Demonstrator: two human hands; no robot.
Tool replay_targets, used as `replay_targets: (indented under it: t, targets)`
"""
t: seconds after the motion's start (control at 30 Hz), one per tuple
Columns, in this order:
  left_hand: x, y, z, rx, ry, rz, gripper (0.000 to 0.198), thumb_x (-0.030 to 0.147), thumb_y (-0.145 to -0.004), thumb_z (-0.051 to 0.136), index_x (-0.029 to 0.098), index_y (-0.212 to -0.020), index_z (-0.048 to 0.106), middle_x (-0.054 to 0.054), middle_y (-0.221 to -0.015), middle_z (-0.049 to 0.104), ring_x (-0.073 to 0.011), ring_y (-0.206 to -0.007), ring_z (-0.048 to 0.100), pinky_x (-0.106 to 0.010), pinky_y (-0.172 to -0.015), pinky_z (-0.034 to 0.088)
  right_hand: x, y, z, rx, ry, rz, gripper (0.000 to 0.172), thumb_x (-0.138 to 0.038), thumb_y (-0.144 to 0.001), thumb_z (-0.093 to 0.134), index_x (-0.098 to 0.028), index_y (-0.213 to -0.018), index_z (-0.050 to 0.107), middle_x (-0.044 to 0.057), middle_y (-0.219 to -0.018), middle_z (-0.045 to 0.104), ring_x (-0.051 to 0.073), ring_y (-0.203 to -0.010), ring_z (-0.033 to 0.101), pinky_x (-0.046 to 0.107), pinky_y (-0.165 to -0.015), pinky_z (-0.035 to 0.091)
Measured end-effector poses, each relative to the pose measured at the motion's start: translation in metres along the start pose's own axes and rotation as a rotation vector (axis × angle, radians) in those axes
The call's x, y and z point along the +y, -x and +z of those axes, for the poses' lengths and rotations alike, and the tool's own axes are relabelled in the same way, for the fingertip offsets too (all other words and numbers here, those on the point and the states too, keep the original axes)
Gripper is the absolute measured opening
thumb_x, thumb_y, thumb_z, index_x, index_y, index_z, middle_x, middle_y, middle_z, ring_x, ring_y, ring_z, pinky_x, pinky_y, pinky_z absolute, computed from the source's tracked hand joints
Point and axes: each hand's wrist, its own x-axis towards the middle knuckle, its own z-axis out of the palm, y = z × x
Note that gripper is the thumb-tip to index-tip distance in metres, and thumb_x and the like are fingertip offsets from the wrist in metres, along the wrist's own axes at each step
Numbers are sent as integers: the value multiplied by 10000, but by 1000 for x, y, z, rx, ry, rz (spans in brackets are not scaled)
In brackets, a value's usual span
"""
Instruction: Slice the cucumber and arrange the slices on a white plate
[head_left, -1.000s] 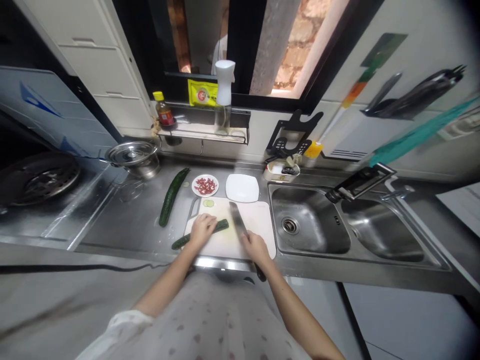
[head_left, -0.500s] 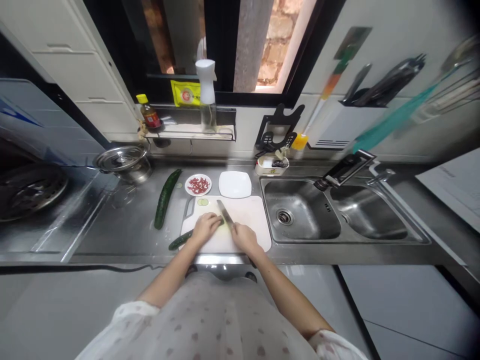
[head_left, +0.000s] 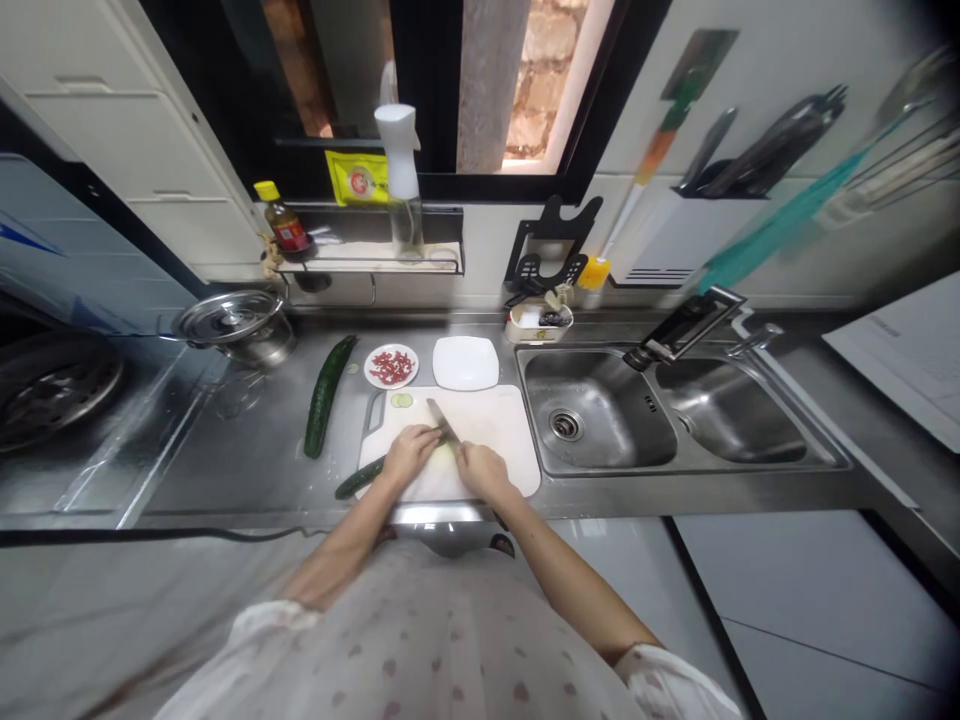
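My left hand (head_left: 410, 455) is closed on a dark green cucumber (head_left: 358, 480) whose end sticks out on the left, over the edge of the white cutting board (head_left: 517, 440). In my right hand (head_left: 484, 470) is the handle of a knife (head_left: 442, 420); its blade lies close to the left fingertips. Pale green pieces show under the blade and between the hands. A few cucumber slices (head_left: 401, 400) lie at the board's upper left. Behind the board are a small plate of chopped red pieces (head_left: 391, 367) and a white square plate (head_left: 465, 363).
A whole cucumber (head_left: 327, 400) lies left of the board. The double sink (head_left: 600, 410) with a black faucet (head_left: 667, 335) is on the right. At the back left stands a lidded steel pot (head_left: 247, 325); a shelf (head_left: 360, 262) with bottles hangs behind.
The whole view has shifted slightly, with the counter things a little further left and up. The knife blade sits a bit closer to my left fingers. Both hands keep their hold.
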Motion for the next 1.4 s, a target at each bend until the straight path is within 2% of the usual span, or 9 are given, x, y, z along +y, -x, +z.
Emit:
replay_targets:
  t: [0.33,0.6,0.83,1.2,1.4]
  targets:
    - [0,1,1,0,-14,-1,253,298,-923,521,236,-1089,701,-65,-984,678,-178,-947,596,-318,-837,495,0,-6,6,-30,-13,12,346,-261,-961,322,-151,-1088,624,144,-1006,695,210,-956,651,287,-799,443]
    - [-2,1,3,8,-36,0,236,276,-907,542,226,-1067,709,-67,-995,678,-183,-935,595,-328,-841,499,-6,-13,-1,-66,-23,2,350,-228,-944,340,-132,-1140,613,149,-1050,687,214,-985,641,280,-813,444]
    - [-1,3,3,0,-58,11,234,268,-910,536,221,-1054,714,-72,-1028,673,-183,-945,590,-326,-843,502,-13,-24,-8,-49,-62,-37,369,-224,-946,343,-144,-1206,593,137,-1099,678,212,-1012,632,279,-829,446]
    - [5,3,3,23,-30,6,235,305,-922,525,236,-1047,713,-70,-972,675,-178,-940,595,-333,-839,503,4,9,2,-118,-9,8,316,-180,-928,359,-113,-1080,629,158,-1032,684,231,-969,644,286,-779,453]
    - [5,2,2,9,-39,-2,239,303,-925,518,233,-1042,714,-71,-959,671,-179,-933,591,-326,-834,500,0,7,-2,-124,-7,21,303,-177,-925,371,-116,-1080,625,158,-1029,683,219,-969,642,279,-786,453]
